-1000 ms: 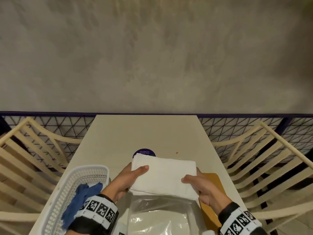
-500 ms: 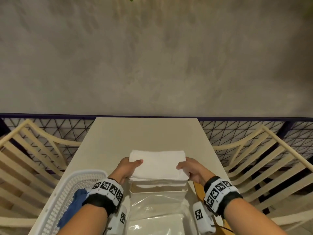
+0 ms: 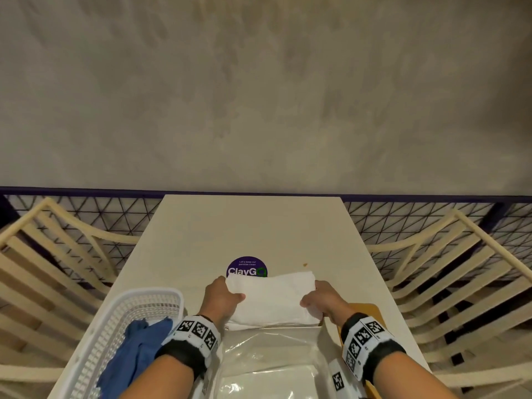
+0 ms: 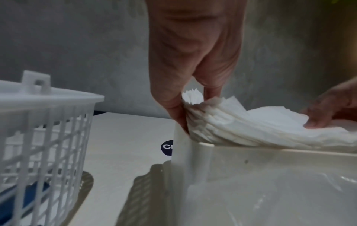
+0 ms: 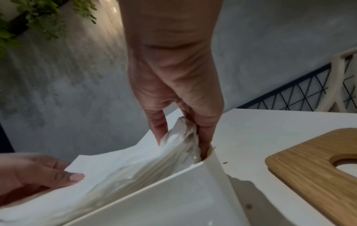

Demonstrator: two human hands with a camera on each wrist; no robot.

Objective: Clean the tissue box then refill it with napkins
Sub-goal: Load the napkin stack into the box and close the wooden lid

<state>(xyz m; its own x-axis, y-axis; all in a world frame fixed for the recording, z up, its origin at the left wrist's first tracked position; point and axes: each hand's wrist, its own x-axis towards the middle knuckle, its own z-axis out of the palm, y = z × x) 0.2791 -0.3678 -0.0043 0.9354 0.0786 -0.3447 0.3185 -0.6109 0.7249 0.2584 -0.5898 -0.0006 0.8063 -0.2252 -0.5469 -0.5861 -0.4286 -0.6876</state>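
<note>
While two hands [image 3: 221, 298] [image 3: 322, 300] grip one napkin stack [image 3: 272, 300], one box [image 5: 173, 191]

Your left hand [image 4: 193, 64] comes down from the top of the frame, pinching the left end of the napkin stack [image 4: 251, 126], which sags over the rim of the white tissue box [image 4: 270, 175]. Your right hand [image 4: 334, 107] presses on it at the right edge. White basket [image 4: 44, 130] sits lower left on the desk [image 4: 123, 145].
</note>
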